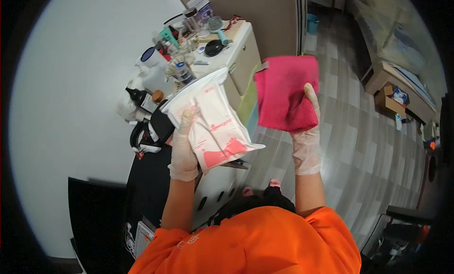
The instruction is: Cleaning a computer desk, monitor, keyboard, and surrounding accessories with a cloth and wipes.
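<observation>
Both of my hands wear thin, pale translucent gloves. My left hand (183,149) grips a soft white plastic pack with pink print (220,132), its thumb lying on top and the other fingers hidden beneath. A folded pink-red cloth (285,93) is in my right hand (308,142), with the thumb over its right edge and the fingers hidden under it. The cloth has a small grey tag at its upper left corner. Pack and cloth are held apart, side by side, the pack in front of a white cabinet (244,43).
Bottles, jars, a light blue hairbrush (221,34) and a round black case (214,47) crowd the cabinet top. Black headphones (136,135) lie on a black desk (149,178), near a dark monitor (95,210). An open cardboard box (388,102) stands at the right.
</observation>
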Motion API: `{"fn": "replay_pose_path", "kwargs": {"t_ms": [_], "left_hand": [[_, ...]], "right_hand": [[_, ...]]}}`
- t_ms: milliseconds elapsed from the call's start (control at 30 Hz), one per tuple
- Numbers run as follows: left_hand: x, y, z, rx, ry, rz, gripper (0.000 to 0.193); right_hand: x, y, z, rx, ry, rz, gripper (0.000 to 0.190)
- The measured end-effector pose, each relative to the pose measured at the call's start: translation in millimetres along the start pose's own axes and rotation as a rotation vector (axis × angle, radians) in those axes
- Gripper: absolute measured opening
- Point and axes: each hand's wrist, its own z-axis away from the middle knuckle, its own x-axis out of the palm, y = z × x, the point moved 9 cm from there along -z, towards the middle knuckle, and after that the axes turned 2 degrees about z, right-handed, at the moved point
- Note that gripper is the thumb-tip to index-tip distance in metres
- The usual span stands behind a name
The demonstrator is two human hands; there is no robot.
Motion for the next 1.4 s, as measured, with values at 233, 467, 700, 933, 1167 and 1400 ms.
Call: {"fn": "replay_pose_path", "kwargs": {"t_ms": [233, 467, 700, 933, 1167, 1400], "left_hand": [[15.3, -0.5, -6.4, 0.012, -0.09, -0.189, 0.045], [-19.1, 30.7, -19.1, 0.021, -0.058, -0.09, 0.058], [-11.5, 49.1, -3.3, 0.198, 0.058, 0.002, 0.05], [-5.4, 7.6, -5.5, -0.147, -0.085, 0.229, 0.043], [-71.4, 67.6, 0.2, 0.271, 0.282, 0.067, 0.03], [-157.7, 175.8, 129.2, 0.491, 0.532, 0.173, 0.049]], "right_hand": [[106.4, -3.0, 1.2, -0.344, -0.26, 1.075, 0.047], [116.6, 108.4, 104.9, -0.432, -1.351, 1.841, 0.056], [-69.3, 47.7, 52.3, 0.471, -0.046, 1.18, 0.037], [50.7, 12.8, 13.2, 0.005, 0.089, 0.786, 0.043], [64.0, 85.7, 83.2, 0.403, -0.636, 1.104, 0.033], [-11.5, 118.5, 70.2, 0.796, 0.24, 0.458, 0.057]]}}
